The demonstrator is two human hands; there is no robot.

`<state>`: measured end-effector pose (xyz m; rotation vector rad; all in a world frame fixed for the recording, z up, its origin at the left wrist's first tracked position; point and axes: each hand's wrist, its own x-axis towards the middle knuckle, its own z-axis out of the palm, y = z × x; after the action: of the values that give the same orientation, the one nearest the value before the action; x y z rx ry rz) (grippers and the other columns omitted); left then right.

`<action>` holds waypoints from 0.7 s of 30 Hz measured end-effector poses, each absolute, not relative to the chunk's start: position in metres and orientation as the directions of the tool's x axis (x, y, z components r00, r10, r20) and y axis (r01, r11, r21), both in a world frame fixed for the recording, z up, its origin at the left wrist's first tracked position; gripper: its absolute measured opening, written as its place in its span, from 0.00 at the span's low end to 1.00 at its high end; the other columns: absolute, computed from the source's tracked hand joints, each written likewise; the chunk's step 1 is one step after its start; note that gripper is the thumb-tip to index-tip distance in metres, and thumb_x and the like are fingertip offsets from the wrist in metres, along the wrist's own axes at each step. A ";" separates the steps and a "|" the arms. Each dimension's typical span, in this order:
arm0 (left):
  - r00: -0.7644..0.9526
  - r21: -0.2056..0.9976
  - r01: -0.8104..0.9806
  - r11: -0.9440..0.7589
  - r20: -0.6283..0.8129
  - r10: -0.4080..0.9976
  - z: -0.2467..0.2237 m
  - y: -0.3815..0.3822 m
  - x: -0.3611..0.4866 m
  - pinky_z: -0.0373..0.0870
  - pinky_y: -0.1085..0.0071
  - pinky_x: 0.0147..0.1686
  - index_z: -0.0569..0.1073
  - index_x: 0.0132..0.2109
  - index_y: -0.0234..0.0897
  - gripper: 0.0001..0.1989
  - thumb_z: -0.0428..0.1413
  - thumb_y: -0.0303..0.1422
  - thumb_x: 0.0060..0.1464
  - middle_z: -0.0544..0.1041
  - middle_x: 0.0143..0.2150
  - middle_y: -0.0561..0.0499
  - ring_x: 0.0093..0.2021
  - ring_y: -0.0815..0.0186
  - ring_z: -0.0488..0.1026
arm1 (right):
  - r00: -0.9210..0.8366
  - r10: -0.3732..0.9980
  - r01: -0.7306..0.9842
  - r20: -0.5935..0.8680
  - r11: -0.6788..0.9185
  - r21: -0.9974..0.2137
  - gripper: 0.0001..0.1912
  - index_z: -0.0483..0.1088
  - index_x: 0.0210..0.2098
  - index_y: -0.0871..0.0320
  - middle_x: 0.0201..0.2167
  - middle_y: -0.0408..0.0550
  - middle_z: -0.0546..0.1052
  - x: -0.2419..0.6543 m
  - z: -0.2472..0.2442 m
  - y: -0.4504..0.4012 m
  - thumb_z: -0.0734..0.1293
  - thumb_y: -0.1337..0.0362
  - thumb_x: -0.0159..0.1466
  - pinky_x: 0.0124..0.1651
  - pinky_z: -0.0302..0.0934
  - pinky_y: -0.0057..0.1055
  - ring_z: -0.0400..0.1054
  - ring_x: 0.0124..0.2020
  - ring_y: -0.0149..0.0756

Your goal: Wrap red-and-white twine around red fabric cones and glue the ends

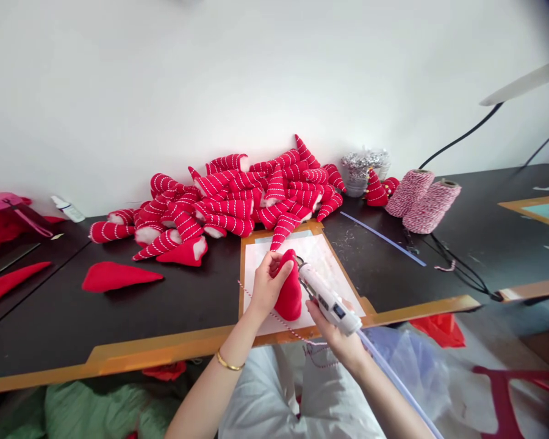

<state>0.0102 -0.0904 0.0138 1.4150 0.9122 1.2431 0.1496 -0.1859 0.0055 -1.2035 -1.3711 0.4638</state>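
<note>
My left hand (266, 283) is closed on a red felt cone (289, 296), pinching it near its upper end. In my right hand (332, 332) is a white hot glue gun (329, 299) with a small display and a long glue stick running out of its back. The gun's nozzle is at the cone's upper right side; whether it touches cannot be made out. Red-and-white twine (289, 329) runs below the cone and hangs over my lap. Under both hands lies a white sheet (318, 253) on the table.
Behind my hands lies a pile of red cones wound with white twine (229, 195). Plain red cones (119, 277) lie at left. Two twine spools (432, 204), a glue stick (384, 238), a tinsel-filled cup (359, 174) and black cables (462, 268) are at right.
</note>
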 end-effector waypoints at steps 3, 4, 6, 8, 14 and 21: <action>0.190 0.975 -0.099 -0.198 0.214 0.958 0.013 -0.090 0.011 0.70 0.70 0.36 0.70 0.40 0.38 0.13 0.61 0.43 0.57 0.78 0.35 0.52 0.35 0.65 0.76 | 0.244 0.851 0.357 0.465 0.367 -0.859 0.09 0.71 0.27 0.56 0.22 0.45 0.74 0.148 0.006 -0.185 0.68 0.60 0.62 0.28 0.66 0.30 0.70 0.23 0.37; 0.190 0.976 -0.101 -0.195 0.211 0.959 0.013 -0.090 0.011 0.70 0.70 0.36 0.70 0.39 0.38 0.13 0.61 0.43 0.57 0.78 0.35 0.52 0.35 0.65 0.76 | 0.244 0.855 0.353 0.458 0.362 -0.863 0.09 0.71 0.27 0.56 0.22 0.44 0.74 0.148 0.005 -0.185 0.68 0.60 0.62 0.27 0.65 0.29 0.69 0.22 0.36; 0.189 0.976 -0.100 -0.195 0.211 0.959 0.013 -0.090 0.011 0.70 0.70 0.36 0.70 0.39 0.38 0.13 0.62 0.43 0.57 0.78 0.35 0.52 0.35 0.65 0.76 | 0.244 0.857 0.350 0.454 0.358 -0.865 0.09 0.70 0.26 0.56 0.21 0.44 0.74 0.148 0.005 -0.185 0.68 0.60 0.62 0.27 0.65 0.29 0.69 0.22 0.36; 0.190 0.976 -0.095 -0.197 0.212 0.959 0.013 -0.089 0.011 0.70 0.70 0.37 0.71 0.39 0.38 0.14 0.62 0.43 0.57 0.79 0.35 0.51 0.36 0.65 0.76 | 0.248 0.856 0.351 0.454 0.358 -0.865 0.10 0.70 0.26 0.57 0.21 0.44 0.74 0.148 0.005 -0.184 0.68 0.60 0.61 0.28 0.65 0.30 0.69 0.22 0.36; 0.194 0.976 -0.081 -0.201 0.214 0.957 0.010 -0.089 0.010 0.70 0.70 0.36 0.70 0.39 0.39 0.14 0.61 0.44 0.57 0.78 0.34 0.52 0.35 0.65 0.76 | 0.239 0.854 0.360 0.462 0.364 -0.859 0.10 0.71 0.26 0.56 0.22 0.46 0.74 0.148 0.006 -0.183 0.67 0.59 0.62 0.28 0.66 0.31 0.70 0.23 0.37; 0.195 0.976 -0.076 -0.202 0.214 0.957 0.010 -0.089 0.010 0.70 0.70 0.37 0.70 0.39 0.39 0.13 0.61 0.43 0.58 0.78 0.35 0.52 0.35 0.65 0.76 | 0.216 0.863 0.368 0.458 0.362 -0.856 0.09 0.74 0.29 0.56 0.23 0.47 0.74 0.148 0.006 -0.182 0.66 0.59 0.63 0.28 0.66 0.32 0.68 0.23 0.37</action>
<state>0.0098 -0.0892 0.0098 1.4082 0.9095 1.2302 0.1479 -0.1824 0.0059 -1.2222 -1.3767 0.5002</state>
